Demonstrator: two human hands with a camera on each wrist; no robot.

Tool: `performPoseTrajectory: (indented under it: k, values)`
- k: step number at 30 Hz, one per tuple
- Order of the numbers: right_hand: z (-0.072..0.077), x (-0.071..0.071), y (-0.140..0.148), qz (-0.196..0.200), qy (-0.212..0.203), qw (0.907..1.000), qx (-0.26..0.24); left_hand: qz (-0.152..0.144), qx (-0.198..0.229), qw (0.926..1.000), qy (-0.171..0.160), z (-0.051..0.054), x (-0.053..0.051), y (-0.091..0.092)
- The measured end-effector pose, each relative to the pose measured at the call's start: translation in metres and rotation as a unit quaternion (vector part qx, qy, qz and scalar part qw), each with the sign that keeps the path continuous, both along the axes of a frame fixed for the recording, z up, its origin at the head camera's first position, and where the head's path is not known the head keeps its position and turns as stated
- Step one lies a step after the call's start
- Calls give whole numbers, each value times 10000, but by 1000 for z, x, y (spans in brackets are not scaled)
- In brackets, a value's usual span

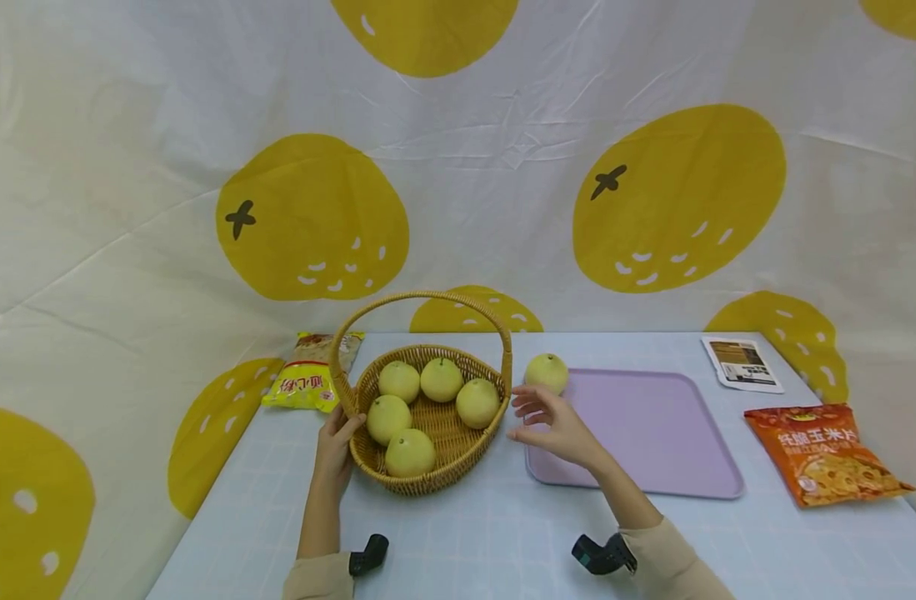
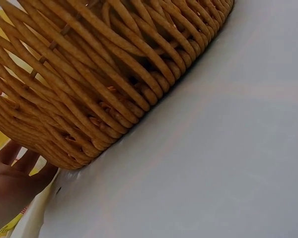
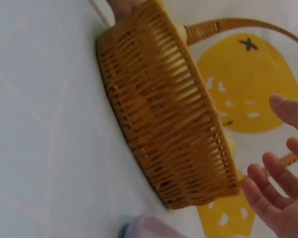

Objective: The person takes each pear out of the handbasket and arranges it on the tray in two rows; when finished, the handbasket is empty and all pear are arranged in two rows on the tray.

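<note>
Left grip (image 1: 339, 435) holds basket (image 1: 444, 478), right grip (image 1: 555, 427) near it

Six pale fruits (image 1: 411, 453), five in one wicker basket (image 1: 446, 433) at centre, share the frame with one lilac tray (image 1: 653, 437) at lower right; three packets (image 1: 828, 458), one at left, two at right; one left hand (image 1: 337, 435); one right hand (image 1: 558, 427); two black wrist devices (image 1: 369, 556).

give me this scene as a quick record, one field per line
basket: wicker, holds five pale yellow fruits
left hand: grips the basket's left side
right hand: relaxed, holding nothing, near the tray's left edge
tray: purple, right of the basket
sixth fruit: at the tray's far left corner
far right: orange packet, white pouch
</note>
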State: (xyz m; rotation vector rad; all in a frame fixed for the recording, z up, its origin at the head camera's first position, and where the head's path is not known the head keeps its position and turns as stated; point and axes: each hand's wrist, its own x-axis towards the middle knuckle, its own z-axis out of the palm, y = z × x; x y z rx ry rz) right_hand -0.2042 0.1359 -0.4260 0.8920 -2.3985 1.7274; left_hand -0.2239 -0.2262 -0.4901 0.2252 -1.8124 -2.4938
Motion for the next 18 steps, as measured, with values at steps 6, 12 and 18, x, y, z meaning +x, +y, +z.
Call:
performPoseTrajectory:
  k: [6, 12, 18]
  values:
    - [-10, -2, -26, 363, 65, 9993, 13, -54, -202, 9997, -150, 1, -2, -3]
    - [-3, 1, -42, 347, 381, 9979, 400, -355, -518, 9980, -99, 1, -4, -11]
    - [3, -3, -56, 722, 40, 9970, 287, -716, -759, 9945, 11, -1, -5, -23]
